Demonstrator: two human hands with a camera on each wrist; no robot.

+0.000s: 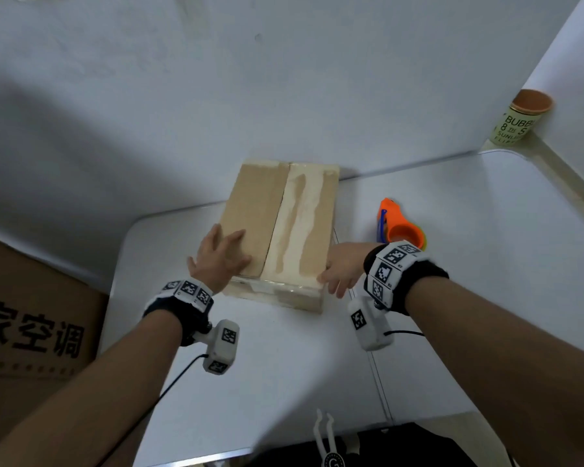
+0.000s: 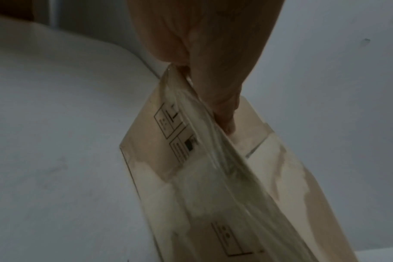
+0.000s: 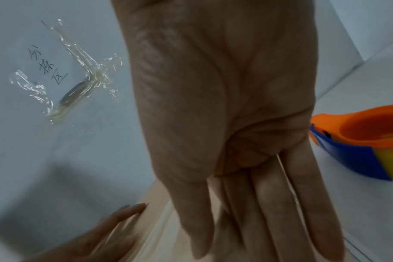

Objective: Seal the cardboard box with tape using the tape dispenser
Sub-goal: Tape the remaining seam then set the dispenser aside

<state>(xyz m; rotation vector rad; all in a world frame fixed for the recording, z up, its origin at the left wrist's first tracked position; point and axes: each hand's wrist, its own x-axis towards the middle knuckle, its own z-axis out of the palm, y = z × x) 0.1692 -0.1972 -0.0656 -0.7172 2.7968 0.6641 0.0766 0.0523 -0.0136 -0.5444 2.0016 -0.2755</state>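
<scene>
A brown cardboard box (image 1: pixel 280 227) lies on the white table (image 1: pixel 452 298) with its two top flaps closed and old torn tape marks on the right flap. My left hand (image 1: pixel 221 259) lies flat on the near left part of the top, fingers spread; in the left wrist view the box (image 2: pixel 213 186) shows clear tape along its near edge. My right hand (image 1: pixel 339 276) touches the box's near right corner with straight fingers (image 3: pixel 269 212). The orange and blue tape dispenser (image 1: pixel 400 227) lies on the table right of the box, just beyond my right wrist, also in the right wrist view as the dispenser (image 3: pixel 359 141).
A large brown carton (image 1: pixel 38 332) with black characters stands left of the table. A pale cup with an orange lid (image 1: pixel 520 119) sits on a ledge at the far right. A crumpled tape scrap (image 3: pixel 74 76) and handwriting mark the white wall.
</scene>
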